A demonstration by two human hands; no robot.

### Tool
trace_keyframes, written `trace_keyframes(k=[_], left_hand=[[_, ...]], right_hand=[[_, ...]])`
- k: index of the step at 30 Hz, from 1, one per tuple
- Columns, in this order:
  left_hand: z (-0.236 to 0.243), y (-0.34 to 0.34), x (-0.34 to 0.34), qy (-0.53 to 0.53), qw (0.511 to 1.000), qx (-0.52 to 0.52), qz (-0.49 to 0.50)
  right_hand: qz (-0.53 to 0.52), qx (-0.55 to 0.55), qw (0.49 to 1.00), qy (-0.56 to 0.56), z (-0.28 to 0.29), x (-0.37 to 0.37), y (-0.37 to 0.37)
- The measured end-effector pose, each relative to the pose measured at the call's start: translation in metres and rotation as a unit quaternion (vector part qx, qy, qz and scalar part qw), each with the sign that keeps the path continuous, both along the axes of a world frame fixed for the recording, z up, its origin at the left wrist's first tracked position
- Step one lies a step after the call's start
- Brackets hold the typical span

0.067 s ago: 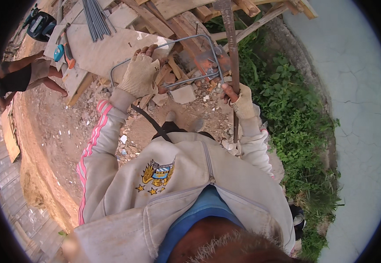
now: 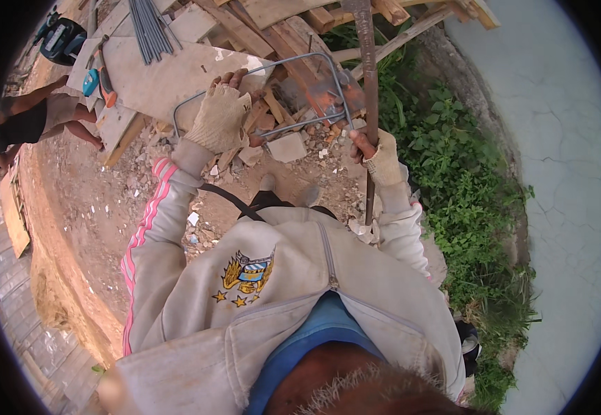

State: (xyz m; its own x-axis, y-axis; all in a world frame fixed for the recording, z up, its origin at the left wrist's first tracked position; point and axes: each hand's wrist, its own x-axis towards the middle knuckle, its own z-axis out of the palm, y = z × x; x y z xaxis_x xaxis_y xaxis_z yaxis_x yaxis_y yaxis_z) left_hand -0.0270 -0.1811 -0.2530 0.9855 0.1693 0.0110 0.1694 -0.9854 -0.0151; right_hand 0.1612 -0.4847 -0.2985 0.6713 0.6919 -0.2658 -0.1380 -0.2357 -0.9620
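Observation:
A thin grey steel rod, bent into a roughly rectangular loop (image 2: 300, 126), spans the space between my hands over the wood. My left hand (image 2: 221, 114), in a cream knitted glove with bare fingertips, is closed around the loop's left part. In a matching glove, my right hand (image 2: 380, 158) grips a long rusty metal bar (image 2: 368, 76) that runs from the top edge down past my wrist. One corner of the loop reaches down close to my right thumb; whether they touch I cannot tell. Upright nails or pins (image 2: 310, 45) stand by the loop's far side.
A pale board (image 2: 141, 79) bears a bundle of straight steel rods (image 2: 149, 31), an orange-handled tool (image 2: 107, 90) and a teal tape measure (image 2: 90, 82). Another person (image 2: 34, 121) is at the far left. Rubble covers the ground; green plants (image 2: 445, 173) line a grey wall (image 2: 563, 173) at right.
The rusty bar's far end has tilted slightly to the right. Both hands and the bent loop have stayed almost in place.

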Motion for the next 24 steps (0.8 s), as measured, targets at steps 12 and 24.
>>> trace_keyframes(k=[12,24], left_hand=[[0.018,-0.007,0.000,-0.075,0.996,-0.031,-0.032],[-0.023,0.046,0.028,-0.064,0.995,-0.030,0.066]], right_hand=[[-0.012,-0.027,0.997,0.066,-0.001,-0.003,-0.001],[-0.048,0.001,0.995,0.083,-0.003,-0.007,0.003]])
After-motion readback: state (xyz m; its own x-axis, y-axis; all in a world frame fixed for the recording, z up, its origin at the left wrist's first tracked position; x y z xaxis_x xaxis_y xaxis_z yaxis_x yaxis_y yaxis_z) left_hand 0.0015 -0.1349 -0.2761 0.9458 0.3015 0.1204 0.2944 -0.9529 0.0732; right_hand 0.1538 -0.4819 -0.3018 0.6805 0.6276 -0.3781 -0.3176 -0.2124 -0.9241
